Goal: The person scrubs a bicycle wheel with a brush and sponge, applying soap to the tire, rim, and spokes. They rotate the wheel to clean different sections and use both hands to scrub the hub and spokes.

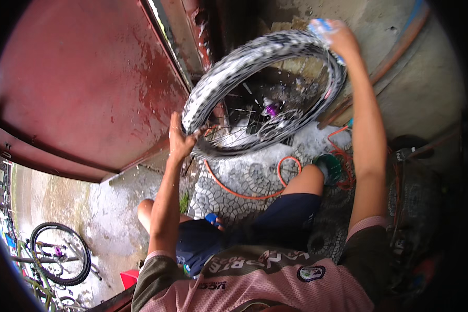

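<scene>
A bicycle wheel (213, 86) with a knobby black tyre, coated in white suds, is held up tilted in front of me. Its purple hub (272, 108) and thin spokes show through the middle. My left hand (181, 141) grips the tyre at its lower left, with the thumb on the inner side. At the upper right, my right hand (340, 39) is closed around a soapy blue sponge (321, 28), pressed against the tyre. Part of the sponge is hidden by the fingers, and the wheel's upper edge is smeared by motion.
A large red metal panel (83, 78) stands close on the left. An orange hose (244, 196) curls over the foamy stone-patterned floor (234, 174) to a green container (328, 167) by my right knee. A bicycle (60, 255) lies at the lower left. A concrete wall (426, 88) rises on the right.
</scene>
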